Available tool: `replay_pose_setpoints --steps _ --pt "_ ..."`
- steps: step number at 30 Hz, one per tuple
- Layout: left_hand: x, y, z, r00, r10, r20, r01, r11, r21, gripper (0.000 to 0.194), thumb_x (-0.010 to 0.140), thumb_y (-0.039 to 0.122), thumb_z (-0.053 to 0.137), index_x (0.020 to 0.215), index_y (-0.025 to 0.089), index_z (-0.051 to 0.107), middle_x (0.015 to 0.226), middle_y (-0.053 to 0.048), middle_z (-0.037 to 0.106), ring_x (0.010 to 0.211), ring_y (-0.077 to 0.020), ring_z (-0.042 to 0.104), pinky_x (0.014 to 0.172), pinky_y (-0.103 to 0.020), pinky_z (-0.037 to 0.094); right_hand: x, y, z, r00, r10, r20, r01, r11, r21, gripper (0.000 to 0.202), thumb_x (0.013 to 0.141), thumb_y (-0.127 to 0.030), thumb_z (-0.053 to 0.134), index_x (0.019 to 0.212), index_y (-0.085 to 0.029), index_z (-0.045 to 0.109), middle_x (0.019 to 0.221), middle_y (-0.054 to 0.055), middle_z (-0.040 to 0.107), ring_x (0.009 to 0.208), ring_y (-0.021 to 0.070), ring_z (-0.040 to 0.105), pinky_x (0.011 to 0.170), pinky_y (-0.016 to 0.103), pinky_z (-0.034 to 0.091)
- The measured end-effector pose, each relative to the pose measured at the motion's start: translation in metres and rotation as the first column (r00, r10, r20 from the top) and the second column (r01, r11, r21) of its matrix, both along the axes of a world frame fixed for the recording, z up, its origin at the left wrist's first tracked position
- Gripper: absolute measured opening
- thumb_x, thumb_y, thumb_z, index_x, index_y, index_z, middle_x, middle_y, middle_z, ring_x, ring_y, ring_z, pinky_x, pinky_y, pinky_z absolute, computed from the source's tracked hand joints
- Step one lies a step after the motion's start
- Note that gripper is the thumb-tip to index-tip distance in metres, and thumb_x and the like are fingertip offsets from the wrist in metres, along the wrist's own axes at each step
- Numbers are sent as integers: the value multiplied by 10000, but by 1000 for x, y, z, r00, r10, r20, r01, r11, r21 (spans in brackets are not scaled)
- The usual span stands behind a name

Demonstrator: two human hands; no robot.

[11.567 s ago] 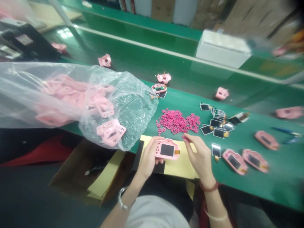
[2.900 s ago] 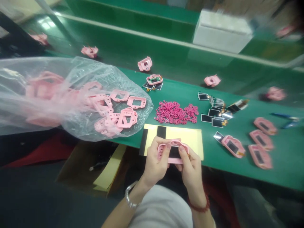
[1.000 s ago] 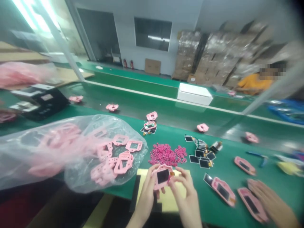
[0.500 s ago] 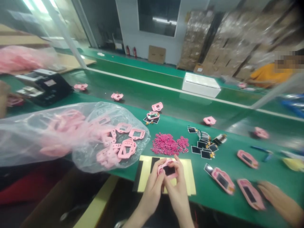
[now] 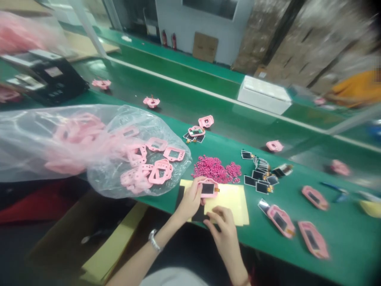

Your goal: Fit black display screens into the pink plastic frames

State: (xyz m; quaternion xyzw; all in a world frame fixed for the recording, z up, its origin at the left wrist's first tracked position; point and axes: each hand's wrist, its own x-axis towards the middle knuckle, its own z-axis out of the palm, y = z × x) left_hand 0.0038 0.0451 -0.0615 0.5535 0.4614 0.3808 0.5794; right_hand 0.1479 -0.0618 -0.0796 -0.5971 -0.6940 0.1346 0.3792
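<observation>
My left hand (image 5: 192,198) is wrapped round the left side of a pink casing (image 5: 212,194) that has a dark screen and an orange ribbon at its right end. Just below and to the right, my right hand (image 5: 222,222) is apart from the casing, its thumb and fingers parted over the yellow sheets (image 5: 238,204) and a black strip (image 5: 199,214). Nothing shows between its fingers. Beyond the casing lies a heap of small magenta parts (image 5: 211,169). Loose dark screens (image 5: 262,186) are piled to the right of the heap.
A clear plastic bag (image 5: 101,174) of pink frames covers the left side. More pink casings (image 5: 281,220) with screens lie at the right, near blue pliers (image 5: 341,192). Behind are a conveyor (image 5: 178,107), a white box (image 5: 263,95) and a person's orange sleeve (image 5: 354,89).
My right hand has let go of the casing and moved down. The casing now lies in my left hand alone. Another person's hand at the right has left the view, and the camera has tilted down.
</observation>
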Motion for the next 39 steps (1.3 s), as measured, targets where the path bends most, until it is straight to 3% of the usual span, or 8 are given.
replay_pose_setpoints --steps 3,6,9,12,15,18,21,39 --pt "8 13 -3 999 -39 -11 39 999 20 418 1047 424 377 1316 146 534 600 19 589 513 -157 597 543 -246 480 3 5 2 998 0 -64 -3 999 -40 69 965 -227 630 1004 -227 687 1000 82 639 949 217 629 817 349 569" --pt "11 21 -3 999 -53 -8 53 998 25 392 1041 397 387 1303 149 541 610 16 593 512 -155 600 534 -240 470 9 0 13 962 -3 -274 -32 992 -124 140 980 -288 610 862 -217 634 914 58 621 881 198 620 775 318 549" --pt "8 18 4 998 -60 9 60 998 5 373 1044 375 363 1277 144 541 547 44 529 475 -138 538 517 -224 440 21 -3 33 853 -189 -487 95 973 -210 235 984 -384 591 825 -212 577 956 62 607 932 196 616 804 309 535" --pt "5 3 15 994 -103 28 105 994 -44 362 1044 372 351 1258 147 537 487 84 427 424 -117 427 464 -199 369 31 5 57 823 -346 -451 229 928 -295 255 945 -449 630 851 -212 612 1206 89 591 1168 239 576 994 370 477" --pt "4 -18 26 982 -170 78 178 976 -128 362 1040 400 368 1259 154 518 485 93 406 420 -109 388 442 -188 327 33 21 76 909 -239 -341 116 932 -344 247 916 -458 653 835 -226 663 1321 79 565 1293 270 516 1119 422 377" --pt "4 -34 30 974 -188 128 209 960 -184 367 1042 425 369 1248 156 510 484 105 371 423 -101 365 446 -183 306 30 30 84 929 -106 -355 -52 912 -407 230 924 -429 627 819 -225 651 1213 75 596 1204 250 565 1071 405 411" --pt "3 -43 30 974 -188 124 209 959 -192 369 1046 421 364 1252 154 513 483 105 370 425 -98 360 450 -181 294 27 29 86 924 -69 -376 -116 887 -447 203 939 -394 600 835 -222 633 1123 63 587 1095 223 587 988 375 449" --pt "0 -59 33 974 -186 127 208 959 -193 342 1056 384 354 1266 162 509 491 96 399 432 -93 373 454 -175 298 22 10 89 956 -39 -290 -89 906 -414 169 948 -325 607 820 -220 639 1117 59 564 1060 213 565 939 369 457"
